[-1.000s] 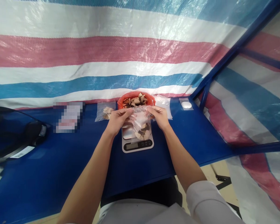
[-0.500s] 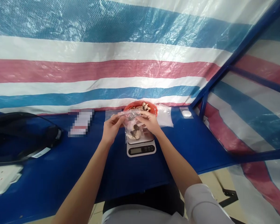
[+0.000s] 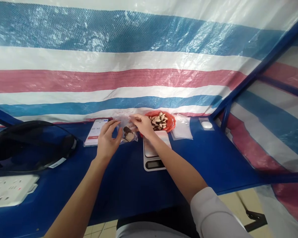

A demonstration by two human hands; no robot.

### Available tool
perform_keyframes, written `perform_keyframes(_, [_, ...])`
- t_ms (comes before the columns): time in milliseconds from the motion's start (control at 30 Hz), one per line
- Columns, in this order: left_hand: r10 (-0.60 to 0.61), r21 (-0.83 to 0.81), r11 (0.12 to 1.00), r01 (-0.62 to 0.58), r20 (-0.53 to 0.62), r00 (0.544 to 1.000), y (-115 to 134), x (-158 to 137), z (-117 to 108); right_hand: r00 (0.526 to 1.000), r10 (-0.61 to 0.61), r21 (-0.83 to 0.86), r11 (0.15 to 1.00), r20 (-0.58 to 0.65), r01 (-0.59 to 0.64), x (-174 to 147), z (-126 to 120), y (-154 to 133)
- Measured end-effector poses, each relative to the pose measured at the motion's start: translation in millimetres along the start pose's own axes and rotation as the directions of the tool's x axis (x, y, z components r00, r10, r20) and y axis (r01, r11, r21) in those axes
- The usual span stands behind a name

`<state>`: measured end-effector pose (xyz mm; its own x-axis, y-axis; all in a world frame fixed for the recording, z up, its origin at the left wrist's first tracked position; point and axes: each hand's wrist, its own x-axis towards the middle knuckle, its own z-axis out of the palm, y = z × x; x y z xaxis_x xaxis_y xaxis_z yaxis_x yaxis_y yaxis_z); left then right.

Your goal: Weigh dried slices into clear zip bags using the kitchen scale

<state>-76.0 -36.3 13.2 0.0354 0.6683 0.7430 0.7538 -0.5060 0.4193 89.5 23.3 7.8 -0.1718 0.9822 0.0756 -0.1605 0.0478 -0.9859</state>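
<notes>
A clear plastic bag (image 3: 129,136) holds a few dark-and-pale pieces that look like dried mushroom. It rests on the blue table left of the kitchen scale (image 3: 151,150). My right hand (image 3: 143,126) has its fingers closed at the bag's upper right edge. Just left of the bag is my left hand (image 3: 108,140), its thumb and fingers apart and nothing between them. Behind the scale, a red plastic bag (image 3: 172,123) is full of similar pieces (image 3: 159,120). My right wrist and forearm cover part of the scale's right side.
Flat clear bags (image 3: 182,128) lie right of the red bag, with a white oval object (image 3: 207,125) beyond. A phone (image 3: 95,134) showing a timer lies left. Further left are a black headset (image 3: 72,145) and a power strip (image 3: 15,190). A striped sheet (image 3: 139,79) hangs behind.
The filled clear bag has moved from above the scale to the table at its left. My left hand has let go of it. More of the scale and red bag now shows.
</notes>
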Motion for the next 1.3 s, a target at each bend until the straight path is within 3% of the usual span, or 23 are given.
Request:
perform_keyframes(333, [-0.014, 0.137, 0.99, -0.014, 0.2, 0.98, -35.9, -5.7, -1.1, 0.996, 0.09, -0.048, 0.995, 0.012, -0.089, 28.7, 42.6, 7.8])
perform_keyframes(467, [-0.025, 0.157, 0.987, -0.016, 0.255, 0.967, -53.3, -10.4, 3.7, 0.995, 0.096, -0.102, 0.99, 0.032, -0.093, 32.3, 43.2, 6.5])
perform_keyframes(567, [-0.03, 0.163, 0.986, -0.017, 0.285, 0.958, -63.0, -14.5, 8.0, 0.997, 0.058, -0.283, 0.958, 0.052, -0.041, 29.2, 33.6, 3.5])
perform_keyframes(633, [-0.026, 0.163, 0.986, -0.025, 0.305, 0.952, -67.8, -15.9, 10.2, 0.995, -0.043, -0.52, 0.85, 0.093, 0.086, 22.0, 25.4, -0.7])
perform_keyframes(700, [-0.014, 0.158, 0.987, -0.04, 0.324, 0.946, -71.8, -16.2, 12.1, 0.974, -0.137, -0.721, 0.655, 0.181, 0.226, 10.8, 18.7, -5.1])
perform_keyframes(767, [-0.002, 0.154, 0.987, -0.053, 0.338, 0.941, -75.1, -15.8, 13.7, 0.954, -0.11, -0.836, 0.46, 0.28, 0.299, -2.0, 14.8, -7.4])
perform_keyframes(833, [0.0, 0.156, 0.986, -0.059, 0.35, 0.937, -77.2, -15.5, 15.3, 0.909, -0.093, -0.866, 0.279, 0.406, 0.415, -12.5, 13.4, -5.6])
perform_keyframes(967, [-0.004, 0.177, 0.982, -0.066, 0.371, 0.929, -77.7, -15.0, 17.5, 0.802, -0.105, -0.802, 0.051, 0.588, 0.595, -17.9, 11.4, 8.3])
perform_keyframes(1033, [-0.011, 0.193, 0.979, -0.068, 0.379, 0.925, -77.0, -13.9, 17.6, 0.757, -0.108, -0.763, -0.029, 0.645, 0.646, -15.0, 9.1, 15.4])
perform_keyframes(1100, [-0.02, 0.207, 0.976, -0.066, 0.386, 0.922, -76.9, -12.1, 17.1, 0.741, -0.108, -0.748, -0.064, 0.663, 0.66, -12.2, 6.2, 20.1])
perform_keyframes(1300, [0.026, 0.178, 0.978, -0.106, 0.404, 0.914, -79.8, -9.4, 17.7, 0.775, -0.13, -0.784, -0.034, 0.619, 0.62, -12.8, -0.3, 21.8])
